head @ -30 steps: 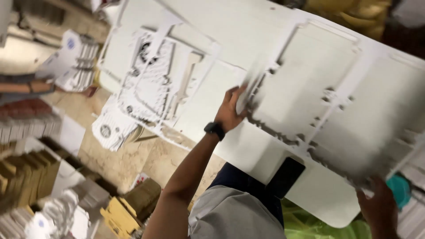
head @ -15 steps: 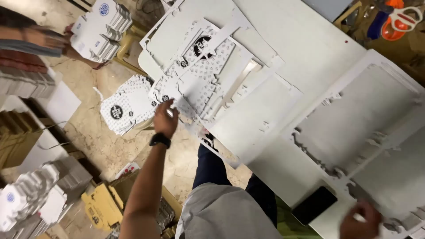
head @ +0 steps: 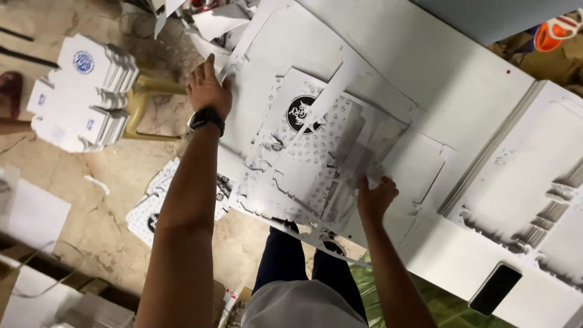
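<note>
Both hands had shifted since half a second earlier: the left hand (head: pixel 208 91), then low on the printed sheets, had reached up to the far left edge of the pile, and the right hand (head: pixel 375 197), then down at the lower right, had come in onto the sheets. The left hand, a dark watch (head: pixel 206 117) at its wrist, lay with fingers partly spread and the forefinger stretched, pinching the edge of a white strip of die-cut card (head: pixel 240 51). The right hand was closed narrowly on the near edge of the die-cut printed sheets (head: pixel 310 152), white card with a round black emblem and small grey figures. Those sheets lay slanted across the white table (head: pixel 437 73), overhanging its near edge above the person's dark trousers. A stack of cut white card blanks (head: pixel 534 182) sat at the right of the table, with a black phone (head: pixel 495 288) near the table's lower right edge. On the floor to the left, a stack of folded white boxes (head: pixel 85 91) rested on a yellow stool (head: pixel 143 100), and more printed sheets (head: pixel 152 209) lay under the left forearm.
</note>
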